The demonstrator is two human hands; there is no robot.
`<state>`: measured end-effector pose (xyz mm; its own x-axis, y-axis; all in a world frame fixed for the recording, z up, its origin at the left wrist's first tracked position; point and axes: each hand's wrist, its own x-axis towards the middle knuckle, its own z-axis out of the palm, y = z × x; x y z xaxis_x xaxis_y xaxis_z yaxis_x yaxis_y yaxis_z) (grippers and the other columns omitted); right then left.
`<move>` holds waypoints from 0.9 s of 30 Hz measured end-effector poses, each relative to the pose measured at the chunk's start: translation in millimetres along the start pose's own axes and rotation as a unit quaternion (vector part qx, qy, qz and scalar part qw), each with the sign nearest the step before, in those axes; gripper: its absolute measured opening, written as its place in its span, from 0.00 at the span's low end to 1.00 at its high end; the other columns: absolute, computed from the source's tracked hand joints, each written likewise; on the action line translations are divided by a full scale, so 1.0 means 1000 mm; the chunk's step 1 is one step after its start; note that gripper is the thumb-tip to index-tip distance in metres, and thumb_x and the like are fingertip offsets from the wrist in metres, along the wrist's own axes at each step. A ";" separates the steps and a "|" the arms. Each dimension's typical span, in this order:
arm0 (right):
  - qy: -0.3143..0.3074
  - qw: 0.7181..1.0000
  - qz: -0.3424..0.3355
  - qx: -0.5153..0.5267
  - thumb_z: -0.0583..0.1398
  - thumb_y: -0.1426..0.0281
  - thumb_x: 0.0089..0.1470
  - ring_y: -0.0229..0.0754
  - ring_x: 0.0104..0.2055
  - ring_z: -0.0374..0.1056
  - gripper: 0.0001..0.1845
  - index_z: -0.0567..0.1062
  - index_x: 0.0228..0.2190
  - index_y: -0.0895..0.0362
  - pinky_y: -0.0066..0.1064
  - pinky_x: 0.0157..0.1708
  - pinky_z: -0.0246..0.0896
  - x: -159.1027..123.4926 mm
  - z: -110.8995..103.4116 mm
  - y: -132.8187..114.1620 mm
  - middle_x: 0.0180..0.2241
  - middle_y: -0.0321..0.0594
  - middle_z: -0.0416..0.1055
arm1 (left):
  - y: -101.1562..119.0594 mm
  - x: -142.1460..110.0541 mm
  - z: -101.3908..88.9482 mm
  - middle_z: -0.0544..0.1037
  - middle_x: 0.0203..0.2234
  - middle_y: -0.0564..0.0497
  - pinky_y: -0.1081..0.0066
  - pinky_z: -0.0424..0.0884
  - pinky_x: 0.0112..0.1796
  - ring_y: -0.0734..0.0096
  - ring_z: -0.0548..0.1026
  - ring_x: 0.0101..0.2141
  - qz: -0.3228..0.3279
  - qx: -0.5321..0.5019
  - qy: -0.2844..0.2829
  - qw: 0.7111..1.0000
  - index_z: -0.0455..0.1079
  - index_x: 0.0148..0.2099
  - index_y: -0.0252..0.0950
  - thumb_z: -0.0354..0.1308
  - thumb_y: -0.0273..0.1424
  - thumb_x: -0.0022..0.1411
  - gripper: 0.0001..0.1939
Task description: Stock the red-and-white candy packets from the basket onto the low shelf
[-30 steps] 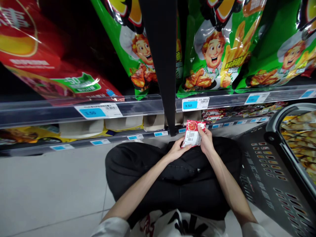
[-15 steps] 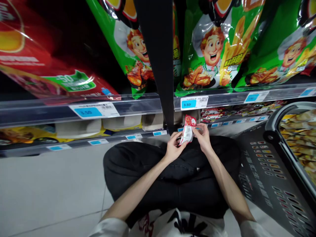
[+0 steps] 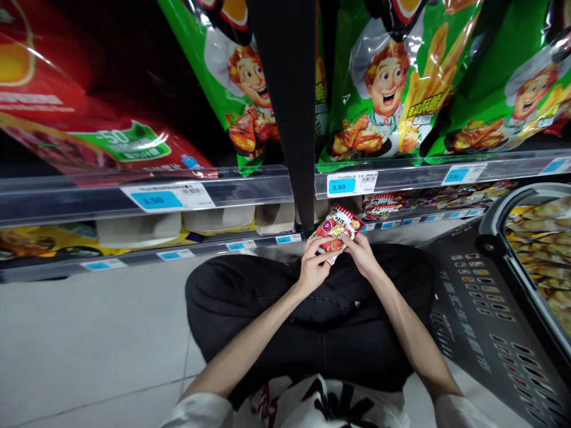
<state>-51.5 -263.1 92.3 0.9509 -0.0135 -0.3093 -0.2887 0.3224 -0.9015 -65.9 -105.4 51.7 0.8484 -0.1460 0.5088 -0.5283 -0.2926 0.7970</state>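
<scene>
A small red and pink candy packet (image 3: 338, 226) with strawberry pictures is held in front of the lower shelf, its printed face turned up. My left hand (image 3: 314, 261) grips its lower left side, fingers lying across the front. At its right edge my right hand (image 3: 360, 254) pinches the packet between thumb and fingers. Both hands are above my crossed legs (image 3: 307, 303) in black trousers. Similar red packets (image 3: 382, 205) lie on the bottom shelf just beyond my right hand.
Large green snack bags (image 3: 379, 89) and a red bag (image 3: 89, 119) fill the upper shelf, whose edge (image 3: 250, 185) carries price tags. A black upright post (image 3: 292, 113) divides it. On my right stands a grey shopping basket (image 3: 468, 297) holding several yellow-brown packs (image 3: 544, 244).
The packet has been turned over, from its white printed back to its red and pink strawberry front. Both hands still hold it in nearly the same place.
</scene>
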 end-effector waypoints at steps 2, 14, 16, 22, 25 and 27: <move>0.058 0.998 -0.014 0.036 0.73 0.53 0.44 0.45 0.36 0.79 0.24 0.82 0.38 0.56 0.33 0.37 0.76 0.004 -0.003 0.000 0.37 0.40 0.83 | 0.004 0.002 -0.001 0.76 0.56 0.47 0.45 0.68 0.59 0.54 0.71 0.59 -0.012 0.004 -0.003 1.000 0.81 0.47 0.48 0.64 0.31 0.64 0.10; 0.194 0.974 -0.009 0.117 0.73 0.53 0.44 0.52 0.41 0.80 0.21 0.80 0.32 0.57 0.39 0.42 0.78 0.011 -0.009 -0.005 0.34 0.42 0.83 | -0.004 -0.007 0.010 0.83 0.36 0.45 0.69 0.76 0.36 0.70 0.80 0.27 -0.296 -0.282 -0.191 0.893 0.58 0.66 0.34 0.58 0.48 0.69 0.32; 0.192 0.975 -0.012 0.113 0.72 0.51 0.45 0.52 0.42 0.80 0.22 0.80 0.33 0.57 0.39 0.42 0.78 0.011 -0.009 -0.004 0.34 0.43 0.83 | -0.005 -0.008 0.011 0.83 0.37 0.44 0.69 0.76 0.37 0.69 0.81 0.30 -0.298 -0.286 -0.186 0.891 0.62 0.62 0.34 0.58 0.48 0.69 0.29; 0.183 0.976 -0.018 0.120 0.72 0.51 0.46 0.53 0.44 0.80 0.22 0.81 0.32 0.56 0.42 0.43 0.78 0.010 -0.008 -0.005 0.35 0.42 0.83 | -0.007 -0.006 0.011 0.84 0.36 0.44 0.70 0.74 0.35 0.69 0.81 0.30 -0.301 -0.291 -0.186 0.889 0.64 0.58 0.34 0.54 0.50 0.71 0.26; 0.183 0.975 -0.016 0.126 0.72 0.51 0.45 0.53 0.44 0.80 0.21 0.81 0.31 0.56 0.42 0.44 0.78 0.010 -0.008 -0.006 0.34 0.41 0.83 | -0.006 -0.006 0.011 0.83 0.36 0.44 0.70 0.74 0.35 0.69 0.81 0.30 -0.303 -0.293 -0.187 0.887 0.63 0.58 0.34 0.53 0.50 0.71 0.26; 0.184 0.975 -0.015 0.125 0.72 0.51 0.45 0.53 0.44 0.80 0.21 0.81 0.31 0.56 0.42 0.43 0.78 0.009 -0.008 -0.006 0.33 0.41 0.83 | -0.005 -0.005 0.011 0.83 0.36 0.44 0.69 0.74 0.35 0.68 0.81 0.30 -0.304 -0.291 -0.188 0.887 0.63 0.58 0.34 0.53 0.50 0.71 0.26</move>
<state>-41.6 -272.5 92.5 0.8407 -0.3499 -0.4132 -0.1820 0.5362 -0.8242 -67.3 -113.5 41.4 0.8754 -0.4653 -0.1307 0.1967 0.0959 0.9758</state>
